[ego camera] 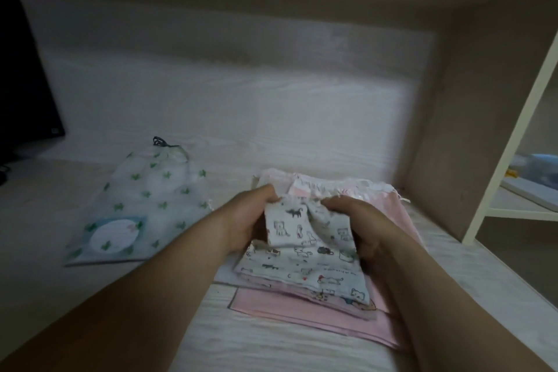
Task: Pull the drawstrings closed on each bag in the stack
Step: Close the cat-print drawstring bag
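Observation:
A white cloth bag printed with small cats (305, 263) lies on top of a stack of pink bags (290, 309) on the desk. My left hand (252, 220) grips the left side of its gathered top edge. My right hand (357, 223) grips the right side of that same edge, so the top is bunched between both hands. A pink bag with a white frilled top (392, 208) shows behind the hands. To the left lies a translucent bag with green prints (142, 205), its dark drawstring pulled tight at the top.
The light wood desk (90, 296) sits in an alcove with a back wall and a side panel (447, 142) on the right. A dark monitor (21, 84) stands at far left. A white shelf frame (513, 130) with items stands at right.

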A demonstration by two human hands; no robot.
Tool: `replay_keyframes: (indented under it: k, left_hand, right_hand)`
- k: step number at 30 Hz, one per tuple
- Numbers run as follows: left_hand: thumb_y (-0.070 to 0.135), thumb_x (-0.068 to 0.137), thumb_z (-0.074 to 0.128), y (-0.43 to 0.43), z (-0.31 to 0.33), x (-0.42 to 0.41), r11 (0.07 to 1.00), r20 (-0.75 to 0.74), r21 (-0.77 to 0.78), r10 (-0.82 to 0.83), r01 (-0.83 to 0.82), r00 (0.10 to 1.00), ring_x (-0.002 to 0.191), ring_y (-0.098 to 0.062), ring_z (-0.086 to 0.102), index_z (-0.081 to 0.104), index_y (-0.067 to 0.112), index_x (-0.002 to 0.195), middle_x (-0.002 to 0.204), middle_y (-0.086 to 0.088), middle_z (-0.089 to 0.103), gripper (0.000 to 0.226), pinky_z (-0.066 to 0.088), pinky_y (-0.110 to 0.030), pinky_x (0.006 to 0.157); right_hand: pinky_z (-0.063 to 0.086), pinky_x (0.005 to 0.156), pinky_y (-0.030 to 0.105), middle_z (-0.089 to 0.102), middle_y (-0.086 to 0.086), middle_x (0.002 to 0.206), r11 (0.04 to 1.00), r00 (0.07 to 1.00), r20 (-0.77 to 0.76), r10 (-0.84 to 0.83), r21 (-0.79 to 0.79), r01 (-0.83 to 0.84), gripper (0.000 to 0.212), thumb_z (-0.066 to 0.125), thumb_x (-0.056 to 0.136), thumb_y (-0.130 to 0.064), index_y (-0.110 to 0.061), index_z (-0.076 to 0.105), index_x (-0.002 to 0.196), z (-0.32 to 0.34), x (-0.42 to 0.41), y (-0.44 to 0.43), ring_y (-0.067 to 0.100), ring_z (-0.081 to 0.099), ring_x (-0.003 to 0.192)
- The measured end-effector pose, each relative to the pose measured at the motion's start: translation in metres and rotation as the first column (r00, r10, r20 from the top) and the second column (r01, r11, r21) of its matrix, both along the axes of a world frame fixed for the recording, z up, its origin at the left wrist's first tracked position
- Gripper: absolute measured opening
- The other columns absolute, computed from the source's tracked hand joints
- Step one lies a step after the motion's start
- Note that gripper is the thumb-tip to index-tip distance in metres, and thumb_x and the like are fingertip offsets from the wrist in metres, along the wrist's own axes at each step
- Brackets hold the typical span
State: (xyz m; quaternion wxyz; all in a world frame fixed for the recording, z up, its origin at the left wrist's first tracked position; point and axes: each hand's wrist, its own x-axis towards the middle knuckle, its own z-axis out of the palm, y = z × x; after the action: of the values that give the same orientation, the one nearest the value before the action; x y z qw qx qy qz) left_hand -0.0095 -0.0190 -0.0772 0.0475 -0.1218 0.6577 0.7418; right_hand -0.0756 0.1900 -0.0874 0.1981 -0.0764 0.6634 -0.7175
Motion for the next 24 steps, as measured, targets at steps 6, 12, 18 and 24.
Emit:
replay_keyframes:
  k: [6, 12, 18, 24]
  left_hand:
    - [0.033, 0.105, 0.056, 0.000, -0.015, -0.006, 0.999, -0.217, -0.025, 0.032, -0.039, 0.976, 0.100, -0.030, 0.076, 0.071, 0.013, 0.119, 0.108, -0.013, 0.078, 0.029, 0.057, -0.044, 0.092]
    - [0.029, 0.105, 0.054, 0.003, -0.011, -0.004, 0.993, -0.266, 0.107, 0.073, -0.046, 0.961, 0.102, -0.027, 0.076, 0.070, 0.019, 0.124, 0.112, -0.009, 0.078, 0.027, 0.059, -0.046, 0.092]
    - [0.034, 0.103, 0.056, 0.002, -0.011, -0.006, 0.977, -0.231, 0.207, 0.098, -0.049, 0.968, 0.101, -0.027, 0.076, 0.069, 0.018, 0.131, 0.114, -0.010, 0.077, 0.034, 0.061, -0.041, 0.083]
    - [0.033, 0.102, 0.057, -0.001, -0.012, -0.008, 0.962, -0.199, 0.263, 0.122, -0.067, 0.972, 0.102, -0.028, 0.076, 0.075, 0.020, 0.123, 0.117, -0.010, 0.077, 0.031, 0.058, -0.044, 0.089]
  right_hand:
    - [0.042, 0.115, 0.043, 0.078, -0.006, 0.112, 0.998, 0.984, -0.167, -0.062, 0.023, 0.066, 0.022, 0.074, 0.091, -0.041, -0.023, 0.078, 0.104, -0.016, -0.009, -0.001, 0.013, 0.069, 0.111]
    - [0.042, 0.118, 0.050, 0.076, 0.011, 0.121, 0.991, 0.993, -0.092, -0.076, -0.113, 0.066, 0.034, 0.066, 0.094, -0.032, -0.011, 0.074, 0.120, -0.014, -0.016, -0.005, 0.032, 0.070, 0.118]
    - [0.048, 0.112, 0.051, 0.073, 0.021, 0.124, 0.984, 0.999, 0.011, -0.033, -0.176, 0.034, 0.038, 0.060, 0.098, -0.029, -0.006, 0.072, 0.126, -0.017, -0.017, -0.007, 0.041, 0.069, 0.119]
    - [0.053, 0.092, 0.048, 0.071, 0.016, 0.105, 0.910, 0.967, 0.225, -0.117, -0.366, 0.195, 0.038, 0.042, 0.110, -0.030, -0.014, 0.060, 0.080, -0.016, -0.018, -0.003, 0.034, 0.067, 0.104]
